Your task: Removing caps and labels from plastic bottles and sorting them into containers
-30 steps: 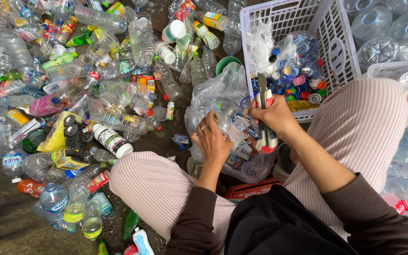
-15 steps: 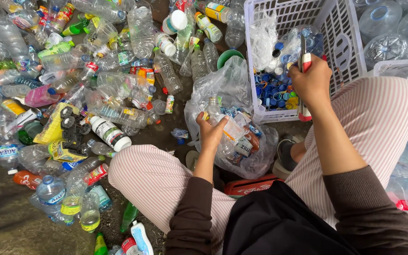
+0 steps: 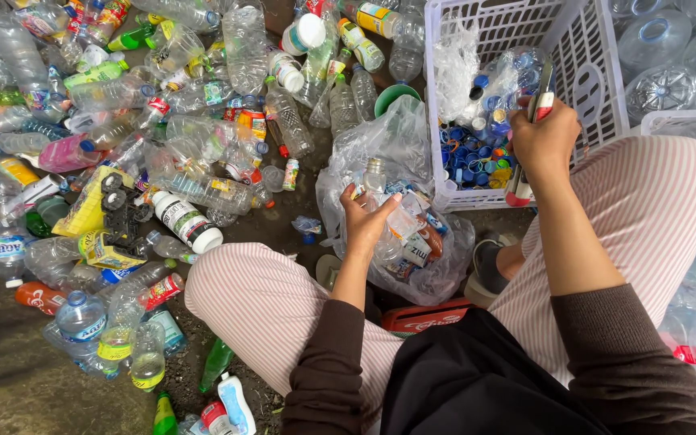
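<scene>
A person sits on the ground with striped pants, and both hands are busy.

The left hand is down in a clear bag between the knees. Its fingers curl around a small clear bottle that stands up out of the hand. The bag is full of torn labels and bits of plastic. The hand is closed on the bottle, not tight like a fist.

The right hand is up at the near edge of a white basket. It is shut around a cutter with a red and white handle. The top of the cutter points up and away, over the basket. The bottom end sticks out under the hand, near the right knee.

Inside the basket, on the left side, lies a heap of caps, mostly blue. A crumpled clear bag sits on top of them.

To the left, the ground is covered with a big pile of empty bottles. A white bottle lies close to the left knee. Far right, there are big clear jugs. A red stool peeks out under the person.
</scene>
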